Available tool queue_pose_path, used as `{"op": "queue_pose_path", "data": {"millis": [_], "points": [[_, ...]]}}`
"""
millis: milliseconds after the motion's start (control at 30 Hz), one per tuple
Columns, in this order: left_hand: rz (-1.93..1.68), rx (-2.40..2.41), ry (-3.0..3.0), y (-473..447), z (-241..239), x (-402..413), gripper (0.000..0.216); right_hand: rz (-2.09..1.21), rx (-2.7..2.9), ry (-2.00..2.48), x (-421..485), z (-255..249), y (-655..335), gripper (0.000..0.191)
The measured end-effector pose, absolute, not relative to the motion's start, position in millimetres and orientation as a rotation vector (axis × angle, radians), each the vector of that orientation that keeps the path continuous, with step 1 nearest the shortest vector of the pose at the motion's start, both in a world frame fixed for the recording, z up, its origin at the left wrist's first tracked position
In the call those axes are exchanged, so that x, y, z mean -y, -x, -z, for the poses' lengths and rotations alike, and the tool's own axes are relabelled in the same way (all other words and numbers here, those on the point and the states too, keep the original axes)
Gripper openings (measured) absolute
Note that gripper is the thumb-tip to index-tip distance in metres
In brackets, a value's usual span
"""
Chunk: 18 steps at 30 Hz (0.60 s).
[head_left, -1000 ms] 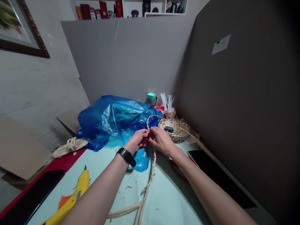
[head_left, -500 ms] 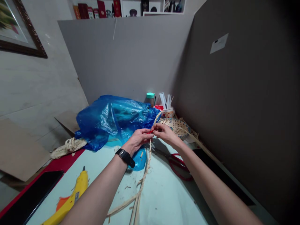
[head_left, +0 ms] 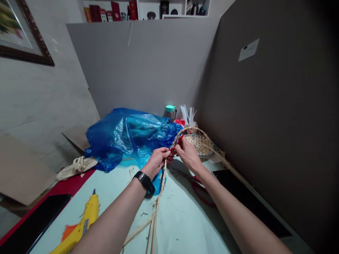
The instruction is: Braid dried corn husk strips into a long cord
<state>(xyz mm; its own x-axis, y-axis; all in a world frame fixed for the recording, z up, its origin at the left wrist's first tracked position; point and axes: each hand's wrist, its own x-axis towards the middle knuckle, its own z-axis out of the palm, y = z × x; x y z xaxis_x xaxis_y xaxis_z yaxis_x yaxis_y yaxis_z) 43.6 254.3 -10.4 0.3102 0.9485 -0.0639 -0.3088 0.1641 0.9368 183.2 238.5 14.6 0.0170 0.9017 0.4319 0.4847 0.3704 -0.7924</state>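
A pale braided straw cord (head_left: pixel 164 173) runs up from the table, with loose strands at its lower end. My left hand (head_left: pixel 158 160), with a black watch on the wrist, pinches the braid. Just above and to its right, my right hand (head_left: pixel 188 152) closes on a small red object (head_left: pixel 181 138), too small and covered to name. More red shows between the two hands. Beyond them the braid arches over a woven basket (head_left: pixel 203 155). Red-handled scissors (head_left: pixel 202 194) lie under my right forearm, partly hidden.
A blue plastic bag (head_left: pixel 127 130) lies behind my hands. A yellow glue gun (head_left: pixel 88 215) and a black phone-like slab (head_left: pixel 39 222) are at left. White sticks stand in a cup (head_left: pixel 191 126) beside a teal-lidded jar (head_left: pixel 170 111). Grey panels (head_left: pixel 148 67) rise behind and at right.
My right hand has moved slightly up and right, and more of the red object shows at its fingers. The braid now arches wider over the basket. My left hand has shifted slightly downward.
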Motion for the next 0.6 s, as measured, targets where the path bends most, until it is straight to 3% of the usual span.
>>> {"op": "queue_pose_path", "data": {"millis": [433,600], "points": [[-0.948,-0.879,-1.125,-48.3,7.6,-248.3,0.015,-1.102,1.27,1.09,-248.9,-6.5,-193.7,0.027],[-1.066,-0.923,-1.08,-50.0,5.9,-248.9,0.01,-1.175,1.281,1.057,-244.4,-12.0,-189.0,0.02]]}}
